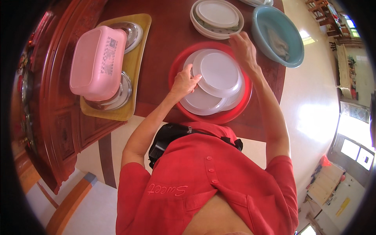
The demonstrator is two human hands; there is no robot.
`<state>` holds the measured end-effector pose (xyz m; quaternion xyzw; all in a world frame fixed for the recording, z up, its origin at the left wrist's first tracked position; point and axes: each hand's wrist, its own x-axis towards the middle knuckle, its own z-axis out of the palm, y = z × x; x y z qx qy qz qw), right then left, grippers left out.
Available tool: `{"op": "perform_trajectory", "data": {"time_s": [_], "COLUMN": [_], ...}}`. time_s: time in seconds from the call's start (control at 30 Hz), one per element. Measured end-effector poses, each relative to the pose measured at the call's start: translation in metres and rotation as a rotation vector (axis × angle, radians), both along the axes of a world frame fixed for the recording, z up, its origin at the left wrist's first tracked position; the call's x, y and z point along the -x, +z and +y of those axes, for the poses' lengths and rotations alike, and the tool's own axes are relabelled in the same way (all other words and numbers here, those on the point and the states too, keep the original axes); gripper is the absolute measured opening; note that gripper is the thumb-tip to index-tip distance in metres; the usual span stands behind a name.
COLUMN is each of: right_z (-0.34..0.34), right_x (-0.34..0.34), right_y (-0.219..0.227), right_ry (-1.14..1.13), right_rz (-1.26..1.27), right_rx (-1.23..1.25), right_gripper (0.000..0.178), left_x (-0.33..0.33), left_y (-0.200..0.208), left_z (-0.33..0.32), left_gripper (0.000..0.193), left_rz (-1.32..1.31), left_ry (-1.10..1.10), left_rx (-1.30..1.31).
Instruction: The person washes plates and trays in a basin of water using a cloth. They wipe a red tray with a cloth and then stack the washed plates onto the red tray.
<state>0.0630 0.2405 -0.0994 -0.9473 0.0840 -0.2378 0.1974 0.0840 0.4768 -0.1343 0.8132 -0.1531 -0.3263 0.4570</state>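
Note:
A red basin [249, 91] stands before me on the dark red table, holding several white plates or lids that overlap. On top lies a round white plate [218, 72], tilted over the others. My left hand [185, 83] grips its left edge, with the thumb on the upper face. My right hand [244, 50] is raised at the basin's far right side, its fingers curled together by the rim of a white plate stack [216, 13]. What those fingers hold, if anything, is hidden.
On the left, a pink tub [96, 62] sits upside down over glass lids [123, 92] on a yellow tray [144, 29]. A teal basin [260, 23] with a pale cloth [277, 43] stands at the table's right edge. A wooden chair [72, 203] is at lower left.

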Motion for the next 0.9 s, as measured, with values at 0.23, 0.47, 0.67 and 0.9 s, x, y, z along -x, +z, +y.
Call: {"op": "perform_trajectory", "data": {"time_s": [0.23, 0.47, 0.67, 0.9], "right_z": [-0.009, -0.016, -0.029, -0.05], "right_x": [-0.073, -0.079, -0.09, -0.097], "right_y": [-0.022, -0.03, -0.028, -0.013], "right_ry": [0.049, 0.161, 0.273, 0.404], "right_rz": [0.138, 0.203, 0.171, -0.113], "right_rx": [0.476, 0.59, 0.55, 0.56], "right_gripper": [0.03, 0.019, 0.015, 0.012], "left_x": [0.006, 0.015, 0.027, 0.026], "left_y": [-0.015, -0.004, -0.019, -0.024], "left_z": [0.016, 0.038, 0.054, 0.064], "left_gripper": [0.055, 0.036, 0.031, 0.026], "left_rz": [-0.15, 0.091, 0.087, 0.179], "left_ry": [0.0, 0.15, 0.225, 0.324], "left_rx": [0.027, 0.092, 0.18, 0.263]}}
